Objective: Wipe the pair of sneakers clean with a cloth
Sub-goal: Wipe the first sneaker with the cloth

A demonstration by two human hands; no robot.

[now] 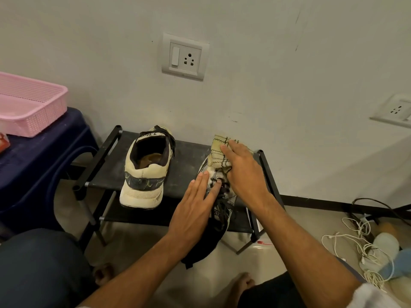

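a person's right hand presses a folded yellow checked cloth flat against the toe end of a white and silver sneaker lying on the top shelf of a low black shoe rack; the fingers are spread over the cloth, pinning it down rather than curling around it. the left hand lies open on the same sneaker near its dark laces, fingers extended and steadying the shoe, not closed around anything. the sneaker's heel end hangs over the rack's front edge toward the person.

the second sneaker, cream with a dark band across the heel, stands upright on the left part of the same shelf, heel toward the camera and well apart from both hands. something dark hangs below the front of the rack under the left wrist; what it is cannot be told.

the rack stands against a pale wall that carries a switch and socket plate above it and a second socket far right. to the left, a pink plastic basket sits on a dark blue plastic stool. white cables lie tangled on the floor at the right. the person's knees and bare toes show along the bottom edge.
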